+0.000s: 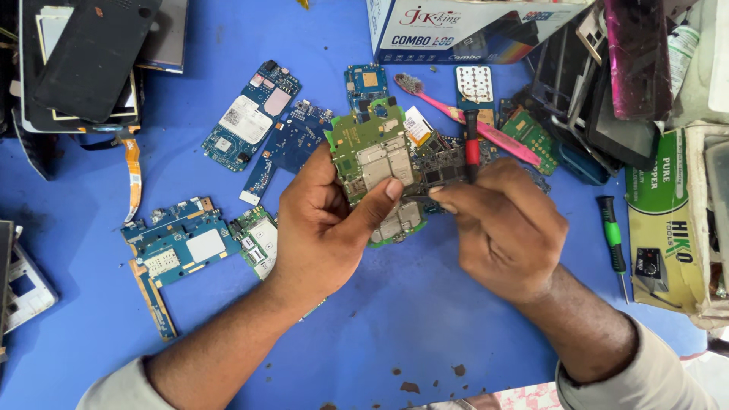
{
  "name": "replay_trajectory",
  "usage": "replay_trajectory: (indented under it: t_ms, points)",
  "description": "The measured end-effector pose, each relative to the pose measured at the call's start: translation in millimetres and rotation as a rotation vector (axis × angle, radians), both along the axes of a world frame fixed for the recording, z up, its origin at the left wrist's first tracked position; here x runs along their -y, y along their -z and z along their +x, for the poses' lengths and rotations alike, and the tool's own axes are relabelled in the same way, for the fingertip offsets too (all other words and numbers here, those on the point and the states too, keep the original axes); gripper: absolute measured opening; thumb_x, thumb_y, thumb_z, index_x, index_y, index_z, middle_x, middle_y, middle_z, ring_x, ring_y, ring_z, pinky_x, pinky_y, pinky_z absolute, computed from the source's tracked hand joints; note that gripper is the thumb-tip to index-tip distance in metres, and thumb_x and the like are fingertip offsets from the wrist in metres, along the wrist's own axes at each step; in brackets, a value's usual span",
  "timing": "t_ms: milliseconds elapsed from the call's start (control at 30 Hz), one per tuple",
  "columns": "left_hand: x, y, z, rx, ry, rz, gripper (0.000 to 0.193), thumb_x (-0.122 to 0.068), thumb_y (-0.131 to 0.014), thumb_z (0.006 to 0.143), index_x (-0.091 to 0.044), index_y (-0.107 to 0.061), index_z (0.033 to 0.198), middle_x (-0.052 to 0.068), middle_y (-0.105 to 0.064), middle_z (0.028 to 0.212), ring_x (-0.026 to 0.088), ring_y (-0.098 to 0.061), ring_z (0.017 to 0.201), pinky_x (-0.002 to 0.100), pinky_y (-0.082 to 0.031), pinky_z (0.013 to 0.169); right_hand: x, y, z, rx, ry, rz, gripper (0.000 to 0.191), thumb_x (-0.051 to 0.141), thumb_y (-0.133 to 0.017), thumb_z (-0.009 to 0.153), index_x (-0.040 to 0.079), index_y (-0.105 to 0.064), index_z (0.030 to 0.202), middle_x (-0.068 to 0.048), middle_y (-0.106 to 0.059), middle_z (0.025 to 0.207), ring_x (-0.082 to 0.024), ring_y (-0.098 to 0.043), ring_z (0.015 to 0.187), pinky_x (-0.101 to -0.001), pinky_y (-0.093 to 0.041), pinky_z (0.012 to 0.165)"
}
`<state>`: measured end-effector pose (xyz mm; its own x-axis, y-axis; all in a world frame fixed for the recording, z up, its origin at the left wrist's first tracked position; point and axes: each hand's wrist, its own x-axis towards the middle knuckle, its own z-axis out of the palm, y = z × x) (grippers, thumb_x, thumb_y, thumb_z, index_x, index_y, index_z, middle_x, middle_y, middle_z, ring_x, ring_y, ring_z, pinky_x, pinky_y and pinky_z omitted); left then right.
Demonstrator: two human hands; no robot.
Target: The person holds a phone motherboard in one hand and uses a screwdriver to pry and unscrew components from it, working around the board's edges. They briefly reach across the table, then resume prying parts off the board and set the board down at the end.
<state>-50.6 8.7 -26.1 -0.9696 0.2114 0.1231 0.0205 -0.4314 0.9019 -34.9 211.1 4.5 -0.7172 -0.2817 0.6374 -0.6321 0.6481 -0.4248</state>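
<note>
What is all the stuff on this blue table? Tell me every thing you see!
Table: one, blue, under everything.
Green circuit board: one, green with silver shields, centre, held up.
Blue circuit boards: several, blue, left and top centre.
Toothbrush: one, pink, top centre.
Green-handled screwdriver: one, green and black, right.
Cardboard box: one, white and blue, top.
Phone screens and covers: a pile, black, top left and top right.
Left hand: grips the green circuit board.
Right hand: holds a red-and-black tool at the board.
</note>
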Motion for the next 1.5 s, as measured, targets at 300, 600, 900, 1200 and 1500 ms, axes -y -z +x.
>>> replay_trajectory:
  t_ms: [300,600,900,1200,1500]
  points:
    - [0.6,0.6,0.8,0.004,0.009,-0.004,0.030,0.001,-0.065,0.106,0.000,-0.055,0.134,0.007,-0.071,0.118,0.007,-0.067,0.103,0.023,-0.058,0.084,-0.6,1.0,0.1,-0.015,0.038,0.024,0.031,-0.020,-0.072,0.086,0.003,-0.074,0.107,-0.010,-0.057,0.094,-0.021,-0.063,0.077,-0.0320,-0.052,0.069]
    - [1.4,3.0,1.8,-0.029,0.008,0.000,0.030,0.002,-0.065,0.107,0.000,-0.055,0.135,0.006,-0.071,0.121,0.007,-0.067,0.107,0.023,-0.058,0.089,0.6,0.1,1.0,-0.002,0.012,0.031,0.030,-0.019,-0.074,0.087,0.003,-0.074,0.107,-0.009,-0.056,0.093,-0.021,-0.062,0.077,-0.0314,-0.051,0.069]
    - [2.4,1.9,2.0,-0.056,0.000,-0.032,0.030,0.002,-0.065,0.107,0.000,-0.055,0.135,0.005,-0.071,0.120,0.006,-0.068,0.106,0.023,-0.058,0.088,7.9,-6.5,-0.1,-0.042,0.020,0.049,0.027,-0.018,-0.077,0.083,0.001,-0.073,0.102,-0.010,-0.053,0.087,-0.024,-0.059,0.078,-0.0340,-0.050,0.066]
    - [3.2,4.9,3.4,-0.082,-0.008,-0.037,0.028,0.001,-0.065,0.110,0.000,-0.056,0.136,0.006,-0.071,0.117,0.006,-0.068,0.103,0.023,-0.058,0.091,4.4,-5.1,0.3,-0.074,-0.009,0.093,0.030,-0.020,-0.077,0.081,-0.001,-0.072,0.104,-0.010,-0.054,0.087,-0.023,-0.058,0.074,-0.0339,-0.048,0.064]
    - [4.1,7.9,4.0,-0.097,-0.001,-0.044,0.022,0.001,-0.065,0.111,0.000,-0.056,0.131,0.006,-0.071,0.113,0.005,-0.068,0.098,0.021,-0.058,0.083,5.1,-0.2,0.1,-0.085,-0.023,0.087,0.032,-0.022,-0.075,0.080,-0.001,-0.072,0.104,-0.011,-0.052,0.088,-0.024,-0.057,0.076,-0.0340,-0.047,0.063]
